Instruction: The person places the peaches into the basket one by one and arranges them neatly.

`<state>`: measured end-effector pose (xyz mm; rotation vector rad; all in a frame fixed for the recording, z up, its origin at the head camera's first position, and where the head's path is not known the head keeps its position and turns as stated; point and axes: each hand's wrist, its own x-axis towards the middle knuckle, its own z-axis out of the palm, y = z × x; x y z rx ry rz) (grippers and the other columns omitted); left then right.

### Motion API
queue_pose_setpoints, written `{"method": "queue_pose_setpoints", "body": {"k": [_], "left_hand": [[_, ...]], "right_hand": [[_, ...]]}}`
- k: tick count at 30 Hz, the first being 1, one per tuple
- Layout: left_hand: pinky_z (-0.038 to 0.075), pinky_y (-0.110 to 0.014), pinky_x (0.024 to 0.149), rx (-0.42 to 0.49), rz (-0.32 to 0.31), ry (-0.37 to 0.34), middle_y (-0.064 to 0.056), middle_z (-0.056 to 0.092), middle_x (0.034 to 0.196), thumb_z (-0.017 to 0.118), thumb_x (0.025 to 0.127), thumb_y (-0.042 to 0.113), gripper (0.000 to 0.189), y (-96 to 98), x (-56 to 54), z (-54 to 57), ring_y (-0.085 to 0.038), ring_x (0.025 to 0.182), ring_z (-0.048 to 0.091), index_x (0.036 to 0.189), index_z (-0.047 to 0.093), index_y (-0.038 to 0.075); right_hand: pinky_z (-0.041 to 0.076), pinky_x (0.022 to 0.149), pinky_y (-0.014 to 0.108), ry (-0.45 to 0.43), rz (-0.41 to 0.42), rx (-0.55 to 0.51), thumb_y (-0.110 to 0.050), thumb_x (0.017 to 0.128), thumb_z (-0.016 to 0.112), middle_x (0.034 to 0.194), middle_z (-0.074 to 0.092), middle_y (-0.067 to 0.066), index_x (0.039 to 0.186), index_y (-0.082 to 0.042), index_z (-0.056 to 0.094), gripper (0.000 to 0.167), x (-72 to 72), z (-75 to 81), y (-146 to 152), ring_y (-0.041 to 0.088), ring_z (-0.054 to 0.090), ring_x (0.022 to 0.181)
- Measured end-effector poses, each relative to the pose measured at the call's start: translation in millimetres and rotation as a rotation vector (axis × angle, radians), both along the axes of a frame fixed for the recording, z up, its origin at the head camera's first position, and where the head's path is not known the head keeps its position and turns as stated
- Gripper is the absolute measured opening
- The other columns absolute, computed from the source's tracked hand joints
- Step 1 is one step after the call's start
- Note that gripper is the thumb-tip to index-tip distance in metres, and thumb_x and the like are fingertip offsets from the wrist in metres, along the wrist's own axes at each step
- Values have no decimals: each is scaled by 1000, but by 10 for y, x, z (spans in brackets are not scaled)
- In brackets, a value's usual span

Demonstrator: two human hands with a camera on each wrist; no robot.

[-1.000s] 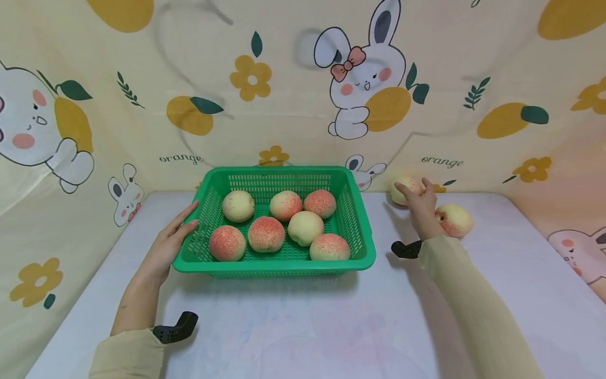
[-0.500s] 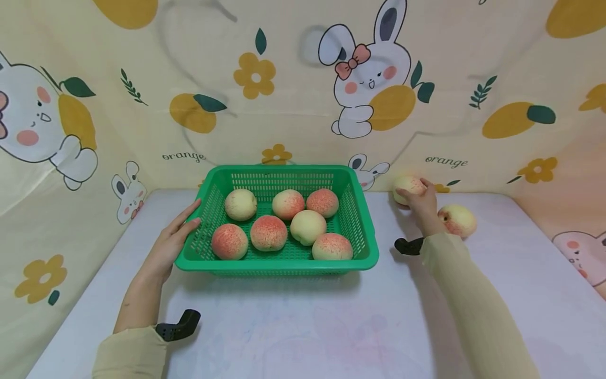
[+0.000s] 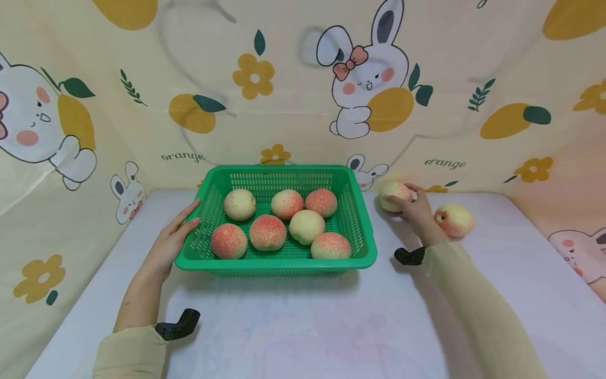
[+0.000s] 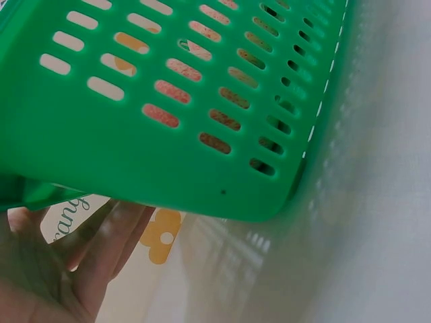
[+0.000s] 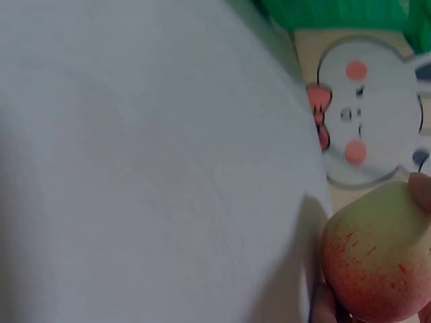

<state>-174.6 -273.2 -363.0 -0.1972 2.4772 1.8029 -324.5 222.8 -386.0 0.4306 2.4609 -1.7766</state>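
My right hand (image 3: 418, 209) grips a pale yellow peach with a red blush (image 3: 396, 196) near the back of the table. In the right wrist view that peach (image 5: 380, 252) sits between the thumb and fingers at the lower right corner. My left hand (image 3: 170, 242) rests against the left side of a green plastic basket (image 3: 279, 266), its fingers fairly straight at the rim. Seen from the left wrist, the fingers (image 4: 111, 245) reach up under the basket's rim. Several peaches (image 3: 268, 232) lie inside the basket, some red and some pale.
One more peach (image 3: 454, 220) lies on the white table (image 3: 293, 326), just right of my right wrist. Behind the table hangs a cloth (image 3: 279, 121) printed with rabbits and oranges. A black wrist-worn piece (image 3: 179, 325) juts from each sleeve.
My right hand has closed round the peach at the back right and brought it slightly left and toward me. The left hand and basket have stayed in place.
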Motion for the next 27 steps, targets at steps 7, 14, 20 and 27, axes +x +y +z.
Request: {"method": "queue_pose_setpoints", "body": {"k": [7,14,20,27], "left_hand": [[12,-63,112,7,-9,8,-4,3,162,40,102,43,57,1,3,3,-34,147,1,153,17,35],[8,-64,112,9,-9,8,-4,3,162,40,102,41,56,4,4,3,-34,147,-1,153,17,34],[8,-64,112,4,-4,2,-4,3,162,40,102,41,56,2,7,12,-33,147,-1,153,17,35],[8,-65,111,-4,-5,6,-6,2,162,39,102,41,56,12,15,18,-35,147,-1,154,17,33]], "right_hand": [[48,89,27,-35,106,-88,-37,85,72,142,27,13,152,-19,15,90,128,51,-96,18,41,109],[42,102,39,-16,146,-219,-29,85,74,134,29,11,152,-20,17,88,257,171,-152,21,44,114],[47,97,38,32,189,-223,-27,85,74,124,33,6,148,-19,23,82,364,301,-169,21,46,110],[52,89,32,61,253,-224,-23,87,72,121,36,4,145,-20,27,74,485,440,-194,19,44,111]]}}
